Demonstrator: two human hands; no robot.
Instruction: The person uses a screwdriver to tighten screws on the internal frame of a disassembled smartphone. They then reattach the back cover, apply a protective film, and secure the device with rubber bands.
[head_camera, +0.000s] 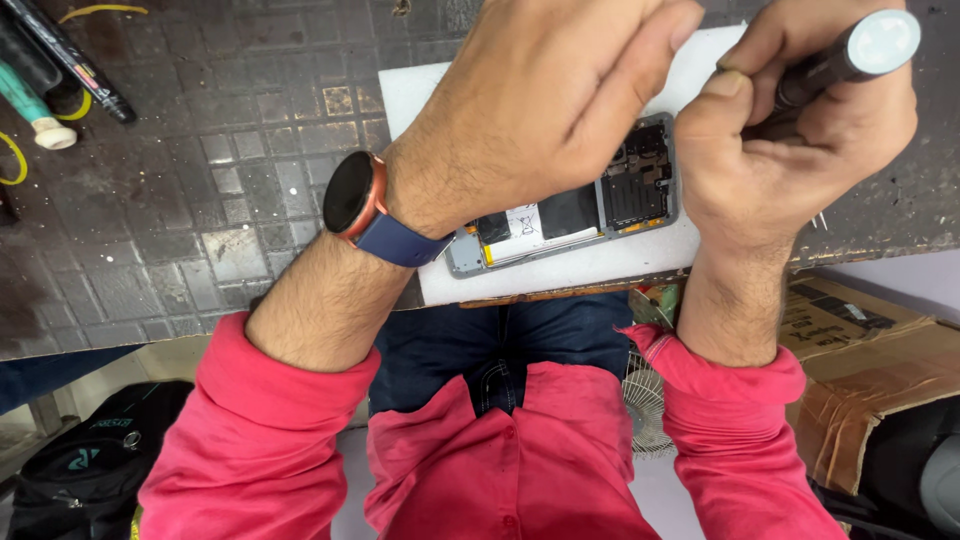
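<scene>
While the left hand (540, 100) curls closed over the opened phone (600, 205), judged light, thin and fragile, best held by its edges, the right hand (800, 130) grips a screwdriver (840, 62).

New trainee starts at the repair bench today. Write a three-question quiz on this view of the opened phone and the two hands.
1. True or false: the opened phone lies on a white mat.
2. Which hand grips the dark screwdriver?
A. the left hand
B. the right hand
C. neither
3. Fill in: the round watch with the blue strap sits on the ____ wrist.

Key:
1. True. The phone, its back cover off, rests on the white mat at the edge of the dark table.
2. B. The right hand is closed round the screwdriver's handle.
3. Left.
</scene>
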